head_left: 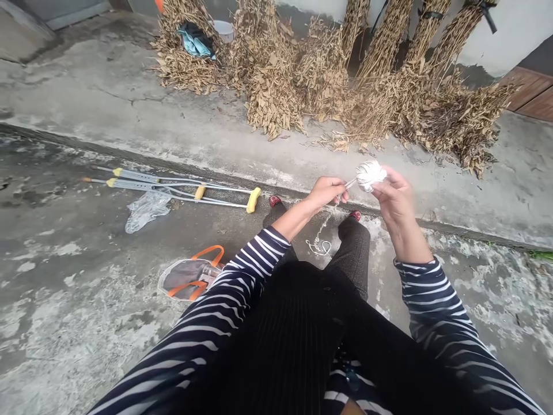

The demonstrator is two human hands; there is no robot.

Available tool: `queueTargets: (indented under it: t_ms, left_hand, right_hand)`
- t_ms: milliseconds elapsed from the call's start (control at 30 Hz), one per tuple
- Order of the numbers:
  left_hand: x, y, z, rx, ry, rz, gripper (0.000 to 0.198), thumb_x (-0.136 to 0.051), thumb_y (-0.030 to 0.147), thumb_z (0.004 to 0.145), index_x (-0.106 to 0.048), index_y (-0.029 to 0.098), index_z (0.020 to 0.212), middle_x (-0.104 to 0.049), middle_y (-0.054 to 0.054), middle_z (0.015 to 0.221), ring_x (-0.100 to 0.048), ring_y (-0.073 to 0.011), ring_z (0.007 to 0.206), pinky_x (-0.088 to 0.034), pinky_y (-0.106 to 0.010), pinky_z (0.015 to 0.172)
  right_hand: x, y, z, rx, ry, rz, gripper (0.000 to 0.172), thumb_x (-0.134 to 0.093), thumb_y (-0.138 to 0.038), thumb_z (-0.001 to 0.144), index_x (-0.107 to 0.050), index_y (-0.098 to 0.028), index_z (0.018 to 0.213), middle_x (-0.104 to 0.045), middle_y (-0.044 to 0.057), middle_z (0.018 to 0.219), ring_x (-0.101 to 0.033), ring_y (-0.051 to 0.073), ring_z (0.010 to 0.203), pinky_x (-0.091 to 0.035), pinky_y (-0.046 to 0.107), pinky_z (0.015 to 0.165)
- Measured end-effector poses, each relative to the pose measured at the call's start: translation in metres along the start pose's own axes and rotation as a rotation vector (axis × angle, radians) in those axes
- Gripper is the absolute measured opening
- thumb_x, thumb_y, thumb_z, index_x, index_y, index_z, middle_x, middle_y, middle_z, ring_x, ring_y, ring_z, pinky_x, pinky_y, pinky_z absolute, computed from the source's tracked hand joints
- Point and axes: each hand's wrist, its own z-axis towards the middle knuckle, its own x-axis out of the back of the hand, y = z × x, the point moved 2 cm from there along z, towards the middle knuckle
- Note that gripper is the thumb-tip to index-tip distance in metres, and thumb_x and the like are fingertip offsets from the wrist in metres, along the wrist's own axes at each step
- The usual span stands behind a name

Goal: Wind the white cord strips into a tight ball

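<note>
My right hand grips a white ball of yarn or cloth from its right side, raised above my knees. My left hand is shut on a thin metal tool, perhaps a crochet hook, whose tip reaches the ball. A loose white cord lies on the ground between my shins, apart from both hands. Striped sleeves cover both my forearms.
Two aluminium crutches with yellow grips and a crumpled plastic bag lie on the left. An orange-handled bag lies near my left arm. Beyond a concrete step edge stand bundles of dried plants.
</note>
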Motion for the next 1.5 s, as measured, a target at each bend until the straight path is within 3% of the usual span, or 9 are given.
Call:
queueTargets:
  t_ms: [267, 500, 600, 833, 967, 1200, 1333, 1433, 1500]
  left_hand:
    - [0.002, -0.01, 0.018, 0.041, -0.002, 0.005, 0.015, -0.058, 0.009, 0.09, -0.065, 0.009, 0.077, -0.07, -0.005, 0.069, -0.066, -0.0098, 0.059, -0.042, -0.017, 0.049]
    - [0.011, -0.022, 0.01, 0.186, -0.355, -0.269, 0.007, -0.06, 0.014, 0.091, -0.064, 0.008, 0.089, -0.067, -0.005, 0.067, -0.063, -0.0105, 0.054, -0.042, -0.019, 0.048]
    - [0.019, -0.031, 0.004, 0.226, -0.404, -0.232, 0.011, -0.067, 0.018, 0.09, -0.064, 0.007, 0.089, -0.068, -0.007, 0.069, -0.064, -0.0107, 0.055, -0.04, -0.019, 0.046]
    - [0.03, -0.027, -0.016, 0.025, -0.371, -0.3, 0.045, -0.081, 0.046, 0.081, -0.064, 0.009, 0.102, -0.068, -0.003, 0.067, -0.056, -0.0078, 0.046, -0.04, -0.021, 0.046]
    - [0.024, -0.015, -0.029, 0.014, -0.406, -0.15, 0.046, -0.084, 0.044, 0.078, -0.068, 0.008, 0.102, -0.063, 0.0, 0.056, -0.049, -0.0059, 0.038, -0.035, -0.019, 0.043]
    - [0.028, -0.016, -0.021, 0.006, -0.313, -0.22, 0.026, -0.076, 0.033, 0.084, -0.071, 0.007, 0.088, -0.074, -0.018, 0.111, -0.072, -0.0188, 0.095, -0.06, -0.027, 0.071]
    - [0.03, -0.019, -0.014, 0.022, -0.242, -0.163, 0.024, -0.072, 0.029, 0.087, -0.071, 0.007, 0.098, -0.074, -0.009, 0.08, -0.064, -0.0085, 0.056, -0.054, -0.022, 0.058]
    - [0.024, -0.015, -0.019, 0.003, -0.337, -0.113, 0.057, -0.078, 0.035, 0.085, -0.061, 0.01, 0.134, -0.07, -0.001, 0.065, -0.054, -0.007, 0.041, -0.041, -0.019, 0.045]
    - [0.018, -0.012, -0.026, -0.014, -0.371, -0.089, 0.068, -0.082, 0.037, 0.082, -0.058, 0.008, 0.139, -0.068, 0.0, 0.059, -0.052, -0.0072, 0.037, -0.037, -0.019, 0.042]
  right_hand:
    - [-0.007, -0.003, -0.004, 0.078, -0.082, 0.024, 0.042, -0.092, -0.021, 0.058, -0.076, -0.027, 0.096, -0.077, -0.002, 0.096, -0.073, 0.018, 0.088, -0.062, 0.033, 0.082]
    - [0.003, -0.008, 0.002, 0.161, -0.093, 0.031, 0.041, -0.09, -0.02, 0.06, -0.075, -0.027, 0.098, -0.075, -0.002, 0.094, -0.07, 0.016, 0.083, -0.062, 0.031, 0.075]
    - [0.011, -0.016, 0.006, 0.196, -0.129, 0.014, 0.041, -0.09, -0.024, 0.06, -0.074, -0.026, 0.098, -0.074, -0.001, 0.094, -0.07, 0.018, 0.083, -0.062, 0.031, 0.071]
    - [0.03, -0.021, 0.014, 0.179, -0.105, -0.007, 0.043, -0.088, -0.022, 0.063, -0.072, -0.028, 0.103, -0.075, 0.0, 0.097, -0.072, 0.019, 0.087, -0.064, 0.034, 0.075]
    - [0.035, -0.007, 0.019, 0.11, -0.047, 0.022, 0.042, -0.086, -0.022, 0.063, -0.073, -0.029, 0.102, -0.076, -0.001, 0.103, -0.073, 0.019, 0.093, -0.066, 0.036, 0.081]
    - [0.034, -0.006, 0.01, 0.011, -0.05, 0.097, 0.044, -0.086, -0.02, 0.062, -0.074, -0.027, 0.103, -0.077, 0.0, 0.104, -0.073, 0.017, 0.088, -0.066, 0.034, 0.078]
    - [0.027, -0.015, 0.003, 0.041, -0.116, 0.059, 0.046, -0.087, -0.021, 0.062, -0.074, -0.028, 0.105, -0.077, 0.001, 0.105, -0.073, 0.021, 0.092, -0.067, 0.038, 0.08]
    - [0.027, -0.017, 0.005, 0.086, -0.094, 0.05, 0.044, -0.086, -0.022, 0.063, -0.074, -0.029, 0.105, -0.076, 0.001, 0.106, -0.073, 0.02, 0.093, -0.066, 0.039, 0.084]
    - [0.028, -0.016, 0.008, 0.106, -0.068, 0.044, 0.042, -0.086, -0.021, 0.063, -0.074, -0.028, 0.103, -0.076, 0.001, 0.106, -0.073, 0.02, 0.094, -0.066, 0.039, 0.087]
